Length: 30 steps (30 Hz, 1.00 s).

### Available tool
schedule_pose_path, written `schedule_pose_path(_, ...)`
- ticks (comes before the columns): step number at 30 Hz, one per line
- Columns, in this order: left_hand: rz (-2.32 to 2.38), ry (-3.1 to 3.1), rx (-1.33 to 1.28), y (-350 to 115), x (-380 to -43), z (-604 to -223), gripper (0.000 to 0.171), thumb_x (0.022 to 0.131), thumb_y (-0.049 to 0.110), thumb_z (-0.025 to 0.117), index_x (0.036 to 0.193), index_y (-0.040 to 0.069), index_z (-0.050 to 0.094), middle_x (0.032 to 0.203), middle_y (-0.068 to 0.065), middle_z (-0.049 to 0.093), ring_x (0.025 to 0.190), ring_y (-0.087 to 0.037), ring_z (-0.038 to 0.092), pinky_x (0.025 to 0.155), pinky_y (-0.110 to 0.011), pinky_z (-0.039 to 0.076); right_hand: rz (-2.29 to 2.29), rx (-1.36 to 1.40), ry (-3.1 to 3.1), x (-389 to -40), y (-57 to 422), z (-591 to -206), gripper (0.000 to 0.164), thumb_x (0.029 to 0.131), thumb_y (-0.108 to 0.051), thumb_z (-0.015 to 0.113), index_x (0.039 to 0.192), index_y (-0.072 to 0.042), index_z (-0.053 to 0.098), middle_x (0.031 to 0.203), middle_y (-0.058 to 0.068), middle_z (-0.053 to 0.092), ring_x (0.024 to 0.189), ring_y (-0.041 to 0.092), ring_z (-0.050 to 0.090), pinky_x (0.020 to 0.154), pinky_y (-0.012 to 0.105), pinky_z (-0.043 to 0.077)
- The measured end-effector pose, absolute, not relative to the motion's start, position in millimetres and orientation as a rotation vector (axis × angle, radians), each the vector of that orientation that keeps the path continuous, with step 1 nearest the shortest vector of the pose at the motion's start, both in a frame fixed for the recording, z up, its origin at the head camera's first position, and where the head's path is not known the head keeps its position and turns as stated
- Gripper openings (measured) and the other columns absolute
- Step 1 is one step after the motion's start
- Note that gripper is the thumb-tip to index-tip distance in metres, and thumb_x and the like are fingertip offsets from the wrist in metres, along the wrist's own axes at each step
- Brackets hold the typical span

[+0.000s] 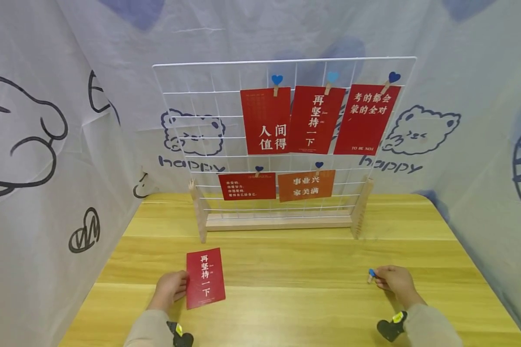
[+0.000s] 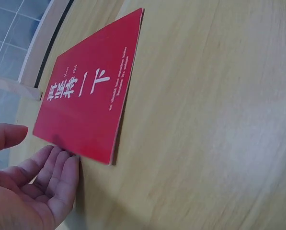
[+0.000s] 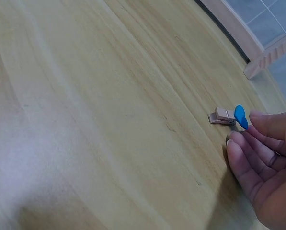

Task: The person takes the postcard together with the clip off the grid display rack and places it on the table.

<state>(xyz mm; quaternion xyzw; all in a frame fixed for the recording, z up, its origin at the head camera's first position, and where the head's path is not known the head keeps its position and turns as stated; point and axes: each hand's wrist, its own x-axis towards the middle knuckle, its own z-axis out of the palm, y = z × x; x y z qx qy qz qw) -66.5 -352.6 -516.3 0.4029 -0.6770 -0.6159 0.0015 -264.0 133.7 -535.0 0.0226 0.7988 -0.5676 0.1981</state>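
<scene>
On the table at the left lies a red card (image 1: 205, 278) with white Chinese characters. My left hand (image 1: 171, 287) is beside its left edge. In the left wrist view the fingertips (image 2: 68, 160) meet the card's edge from below, while the thumb stands apart from it. Over at the right, my right hand (image 1: 397, 282) pinches a small wooden clothespin (image 3: 223, 115) by its end with a blue heart (image 3: 240, 116). Thumb and forefinger are close around that heart, and the wooden end points away from the hand, close over the table.
A white wire grid rack (image 1: 286, 61) in a wooden stand (image 1: 278, 222) rises at the back of the table. Several cards, such as an orange card (image 1: 306, 193) and a red card (image 1: 267, 115), hang on it from heart clothespins. Patterned white cloth (image 1: 113, 43) surrounds the table.
</scene>
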Motion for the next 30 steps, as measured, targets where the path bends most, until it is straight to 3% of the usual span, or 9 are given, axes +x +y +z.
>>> schedule_pose_path(10,-2.008,-2.168,1.159,-360,-62,-516,0.050,0.089,0.017,0.036,0.121,-0.020,0.027,0.117,-0.035,0.037,0.103,-0.040,0.042,0.083,-0.042,0.041,-1.459,0.016,2.318,-261,142,-533,0.039,0.086,-0.014,0.051,0.106,0.019,0.046,0.079,0.005,0.059,0.070,0.014,0.056,0.064,0.027,0.049)
schedule_pose_path(20,-2.063,-2.113,1.091,-360,-64,-505,0.046,0.091,0.019,0.038,0.122,-0.013,0.031,0.110,-0.026,0.048,0.081,-0.018,0.054,0.071,-0.029,0.047,-1.411,-0.117,2.431,-259,134,-513,0.042,0.086,-0.019,0.051,0.107,0.018,0.047,0.090,0.018,0.059,0.076,0.017,0.057,0.067,0.030,0.049)
schedule_pose_path(26,-2.133,-2.056,1.046,-352,-70,-492,0.049,0.090,0.024,0.044,0.123,-0.010,0.033,0.114,-0.025,0.045,0.086,-0.021,0.052,0.072,-0.026,0.046,-1.379,-0.181,2.408,-263,122,-499,0.057,0.084,-0.034,0.053,0.113,0.014,0.044,0.103,0.023,0.054,0.084,0.023,0.058,0.073,0.037,0.047)
schedule_pose_path(30,-2.131,-2.079,1.000,-346,-75,-484,0.047,0.089,0.024,0.045,0.122,-0.009,0.035,0.116,-0.025,0.043,0.091,-0.024,0.050,0.073,-0.025,0.046,-1.440,-0.240,2.386,-269,113,-492,0.052,0.085,-0.031,0.053,0.112,0.013,0.045,0.102,0.025,0.054,0.084,0.024,0.058,0.074,0.036,0.047)
